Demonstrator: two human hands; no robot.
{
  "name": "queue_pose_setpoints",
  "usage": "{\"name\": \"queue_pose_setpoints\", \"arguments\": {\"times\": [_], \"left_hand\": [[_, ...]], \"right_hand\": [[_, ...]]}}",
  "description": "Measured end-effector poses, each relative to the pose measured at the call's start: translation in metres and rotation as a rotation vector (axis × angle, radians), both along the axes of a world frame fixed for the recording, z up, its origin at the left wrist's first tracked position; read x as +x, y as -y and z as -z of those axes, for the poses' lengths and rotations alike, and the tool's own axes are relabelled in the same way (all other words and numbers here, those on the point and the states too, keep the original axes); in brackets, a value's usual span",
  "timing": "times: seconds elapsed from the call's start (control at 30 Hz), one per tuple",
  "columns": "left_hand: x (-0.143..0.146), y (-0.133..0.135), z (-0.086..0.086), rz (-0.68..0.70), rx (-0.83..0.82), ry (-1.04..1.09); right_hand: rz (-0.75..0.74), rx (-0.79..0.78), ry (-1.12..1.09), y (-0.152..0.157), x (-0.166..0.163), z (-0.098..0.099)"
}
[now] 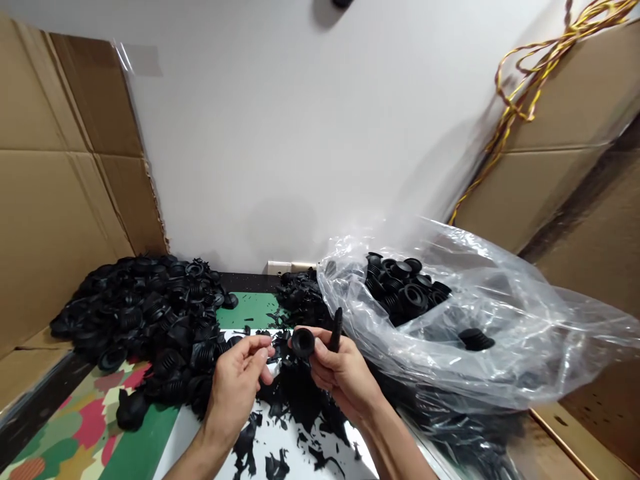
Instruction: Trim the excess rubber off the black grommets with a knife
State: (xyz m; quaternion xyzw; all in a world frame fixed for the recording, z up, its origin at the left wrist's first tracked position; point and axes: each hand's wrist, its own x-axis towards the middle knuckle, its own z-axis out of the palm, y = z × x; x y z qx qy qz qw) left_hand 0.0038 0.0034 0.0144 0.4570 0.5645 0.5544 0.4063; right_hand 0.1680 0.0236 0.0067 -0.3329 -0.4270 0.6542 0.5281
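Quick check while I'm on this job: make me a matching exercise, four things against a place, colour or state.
Things
1. Single round black part
2. Clear plastic bag
3. Twisted wire
4. Big black heap

Places, colours, states
A. Yellow and brown
B. To the left of the left hand
C. Has black parts inside
D. Held in the right hand

Right pairs: 1-D, 2-C, 3-A, 4-B

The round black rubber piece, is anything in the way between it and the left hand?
Nothing visible blocks the gap between the left hand and the black rubber piece, except perhaps a fingertip of the right hand holding it.
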Motion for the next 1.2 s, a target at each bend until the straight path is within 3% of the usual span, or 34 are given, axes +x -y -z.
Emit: {"name": "queue_pose_setpoints", "arguments": {"times": [0.13, 0.37, 0.8, 1.03, 1.1, 1.2], "left_hand": [[-0.004, 0.002, 0.003, -0.009, 0.093, -0.056], [-0.006, 0.007, 0.004, 0.059, 0.226, -0.190], [-0.007, 0.011, -0.002, 0.191, 0.748, -0.680], [-0.006, 0.020, 0.005, 0.072, 1.120, -1.091], [-0.007, 0.023, 0.002, 0.076, 1.104, -1.047], [-0.007, 0.020, -0.003, 0.054, 0.767, -0.777]], "right_hand": [[-0.188, -0.145, -0.262, -0.002, -0.006, 0.004], [-0.276, -0.161, -0.333, 0.003, -0.013, 0.006], [-0.294, -0.222, -0.356, 0.002, -0.017, 0.011], [-0.202, -0.346, -0.371, 0.002, -0.026, 0.017], [-0.152, -0.344, -0.377, -0.001, -0.025, 0.017], [-0.145, -0.299, -0.387, -0.002, -0.020, 0.012]]}}
